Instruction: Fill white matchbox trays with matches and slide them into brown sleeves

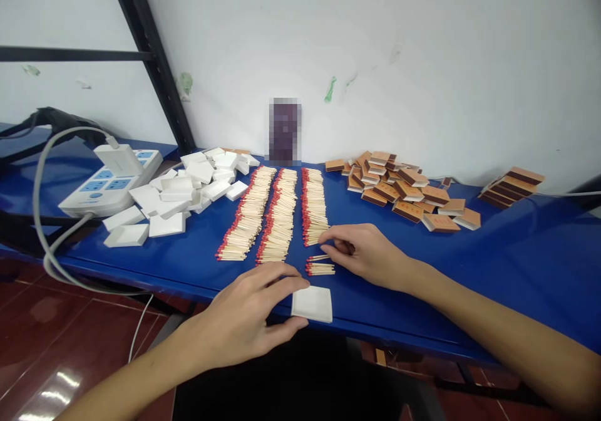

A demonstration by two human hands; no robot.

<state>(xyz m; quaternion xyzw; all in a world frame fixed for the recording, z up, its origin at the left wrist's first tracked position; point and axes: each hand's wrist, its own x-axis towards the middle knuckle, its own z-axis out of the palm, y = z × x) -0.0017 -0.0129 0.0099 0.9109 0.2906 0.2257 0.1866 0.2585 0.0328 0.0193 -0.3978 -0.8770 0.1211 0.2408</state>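
My left hand [253,311] grips a small white matchbox tray [312,303] at the front edge of the blue table, thumb below and fingers above its left side. My right hand [364,252] is in a pinch at the near end of the right-hand row of red-tipped matches [313,205], its fingertips on the matches there. Just below its thumb lies a small separate group of matches [322,269], between the row and the tray. Two longer rows of matches, a middle one [280,214] and a left one [248,214], lie side by side to the left.
White matchbox trays [171,192] are heaped at the left, beside a power strip [113,183] with a plugged-in charger and cable. Brown matchboxes [399,186] are piled at the back right, with a neat stack [511,186] farther right. A blurred-out dark object [285,129] leans on the wall.
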